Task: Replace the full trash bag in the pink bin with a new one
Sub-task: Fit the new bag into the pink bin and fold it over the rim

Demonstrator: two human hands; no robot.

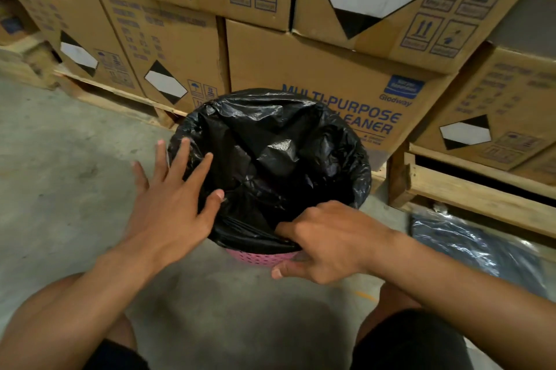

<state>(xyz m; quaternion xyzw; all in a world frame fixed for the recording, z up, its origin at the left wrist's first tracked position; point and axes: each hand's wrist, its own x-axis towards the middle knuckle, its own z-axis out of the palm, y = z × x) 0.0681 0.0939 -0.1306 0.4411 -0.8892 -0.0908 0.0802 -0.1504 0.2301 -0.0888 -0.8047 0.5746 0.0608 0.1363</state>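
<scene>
A black trash bag [270, 153] lines the pink bin [258, 258], folded over most of the rim; only a strip of perforated pink wall shows at the near side. My left hand [171, 204] is spread flat with fingers apart, resting on the bag's left edge. My right hand [328, 243] pinches the bag's near edge at the rim, thumb under the pink wall. The bag's inside looks dark and crumpled; what lies in it is hidden.
Stacked cardboard boxes [316, 77] on wooden pallets [469, 189] stand right behind the bin. A clear-wrapped pack of dark bags [469, 246] lies on the concrete floor [60, 159] at the right. My knees are at the bottom edge.
</scene>
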